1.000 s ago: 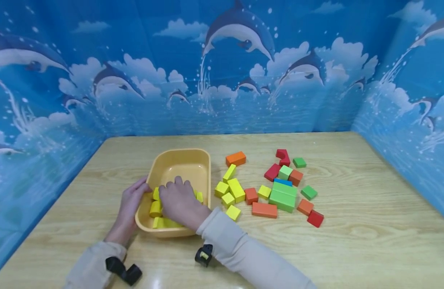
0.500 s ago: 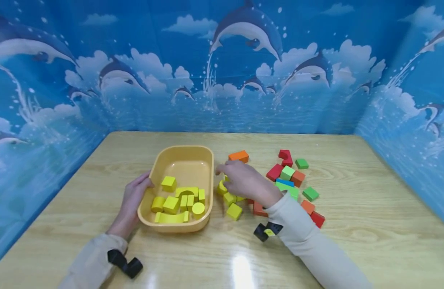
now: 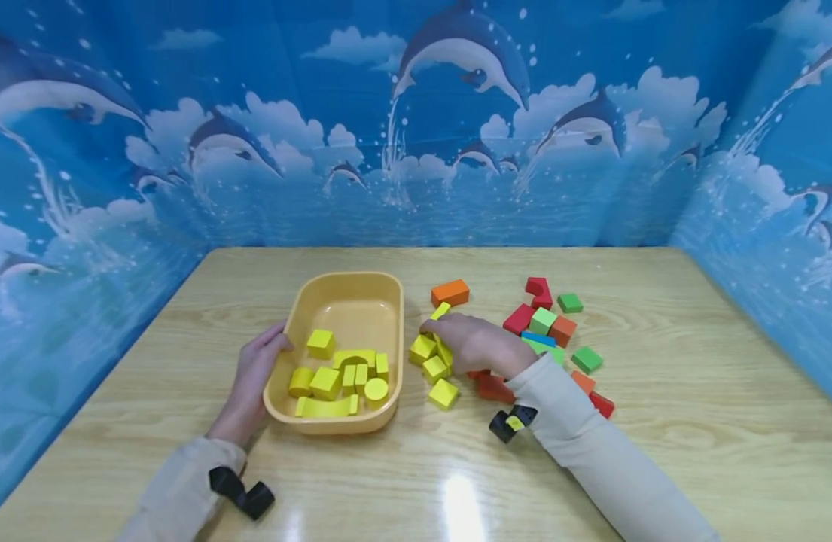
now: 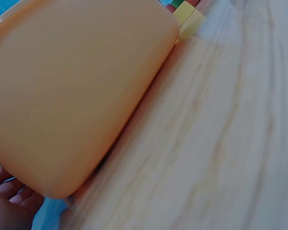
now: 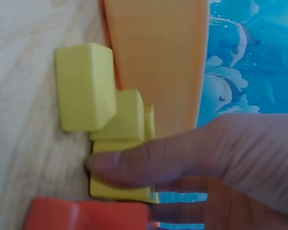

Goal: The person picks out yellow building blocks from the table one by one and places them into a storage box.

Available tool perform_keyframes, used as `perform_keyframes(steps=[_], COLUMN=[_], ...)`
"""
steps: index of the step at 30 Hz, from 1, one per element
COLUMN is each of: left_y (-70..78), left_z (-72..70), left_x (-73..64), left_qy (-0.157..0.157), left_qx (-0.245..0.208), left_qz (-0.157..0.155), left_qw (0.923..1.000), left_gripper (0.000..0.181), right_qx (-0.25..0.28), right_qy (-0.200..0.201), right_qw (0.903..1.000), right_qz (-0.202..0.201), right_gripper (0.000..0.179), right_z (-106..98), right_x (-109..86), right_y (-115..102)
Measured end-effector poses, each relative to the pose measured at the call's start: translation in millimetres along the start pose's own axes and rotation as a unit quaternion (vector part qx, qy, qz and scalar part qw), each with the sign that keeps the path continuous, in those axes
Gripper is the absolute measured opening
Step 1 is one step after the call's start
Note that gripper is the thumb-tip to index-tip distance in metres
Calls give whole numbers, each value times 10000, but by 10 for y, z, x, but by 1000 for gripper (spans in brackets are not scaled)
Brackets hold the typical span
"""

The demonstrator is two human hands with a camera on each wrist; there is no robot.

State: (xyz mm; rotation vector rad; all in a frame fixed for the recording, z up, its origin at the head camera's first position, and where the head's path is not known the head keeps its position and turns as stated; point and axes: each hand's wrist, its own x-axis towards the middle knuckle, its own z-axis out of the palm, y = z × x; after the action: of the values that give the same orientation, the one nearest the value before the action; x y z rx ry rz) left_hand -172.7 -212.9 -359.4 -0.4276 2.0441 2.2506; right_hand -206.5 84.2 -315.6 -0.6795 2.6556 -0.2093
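A yellow plastic bin stands on the left of the table with several yellow blocks in it, among them a cylinder and an arch. My left hand grips the bin's left side, thumb at the rim and fingers along the outside. Beyond the bin's right wall, my right hand pinches a yellow rectangular block, its thumb laid across the face; the other fingers are partly hidden. Yellow cubes lie beside that block, and a slim yellow block shows just beyond the fingers.
Right of the right hand lie red, orange, green and blue blocks, including a red arch and a green block. An orange block sits farther back. A dolphin-print curtain borders the table.
My right hand has left the bin, moved right to the yellow blocks on the table and taken hold of one. The left hand stays at the bin.
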Motion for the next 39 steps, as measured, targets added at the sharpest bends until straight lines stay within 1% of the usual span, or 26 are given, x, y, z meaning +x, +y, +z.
perform_keyframes(steps=[2, 4, 5, 7, 9, 11, 13, 15, 16, 17, 19, 21, 25, 28, 30, 33, 36, 39], left_y=[-8, -13, -15, -14, -13, 1, 12, 13, 13, 11, 0, -12, -35, -49, -51, -47, -43, -33], left_z=[2, 2, 0, -6, -14, -14, -14, -16, -17, -17, -14, -8, 5, 5, 12, 20, 17, 23], left_x=[3, 7, 9, 16, 21, 23, 24, 23, 21, 19, 15, 10, 1, -3, -3, 10, 16, 15], left_qy=[10, 29, 37, 47, 46, 42, 44, 71, 91, 116, 133, 127, 94, 122, 140, 158, 155, 130], left_qx=[11, 51, 64, 76, 71, 78, 94, 128, 157, 171, 204, 145, -72, -158, -187, -146, -82, -79], left_qz=[-2, -10, -13, -10, -2, 27, 65, 71, 59, 40, 18, 12, 48, 35, 32, 82, 105, 83], left_qw=[10000, 10000, 10000, 10000, 10000, 10000, 9999, 9999, 9998, 9998, 9997, 9998, 9999, 9998, 9997, 9997, 9998, 9998], left_gripper=[64, 64, 64, 64, 64, 64, 64, 64, 64, 64, 64, 64, 64, 63, 63, 62, 62, 63], right_qx=[4, 39, 88, 250, 428, 625, 782, 847, 821, 744, 479, 80, -751, -1173, -1340, -1397, -1332, -1211], right_qy=[14, 122, 258, 678, 1177, 1686, 2066, 2289, 2351, 2371, 2277, 2050, 1364, 880, 610, 392, 264, 221], right_qw=[10000, 9996, 9987, 9945, 9853, 9712, 9576, 9482, 9454, 9447, 9485, 9555, 9715, 9774, 9795, 9822, 9852, 9870], right_qz=[-90, -265, -420, -752, -1159, -1565, -1851, -2034, -2102, -2138, -2151, -2120, -1789, -1521, -1375, -1196, -1049, -1030], right_gripper=[71, 68, 66, 60, 53, 46, 41, 40, 40, 41, 43, 46, 42, 30, 25, 24, 28, 35], right_z=[-27, -72, -101, -158, -200, -220, -221, -204, -192, -179, -155, -144, -167, -189, -197, -199, -191, -202], right_x=[-8, -25, -35, -53, -56, -43, -11, 42, 71, 100, 159, 219, 336, 415, 451, 481, 480, 450], right_y=[21, 35, 38, 31, 4, -32, -84, -150, -186, -226, -310, -397, -559, -654, -693, -710, -695, -668])
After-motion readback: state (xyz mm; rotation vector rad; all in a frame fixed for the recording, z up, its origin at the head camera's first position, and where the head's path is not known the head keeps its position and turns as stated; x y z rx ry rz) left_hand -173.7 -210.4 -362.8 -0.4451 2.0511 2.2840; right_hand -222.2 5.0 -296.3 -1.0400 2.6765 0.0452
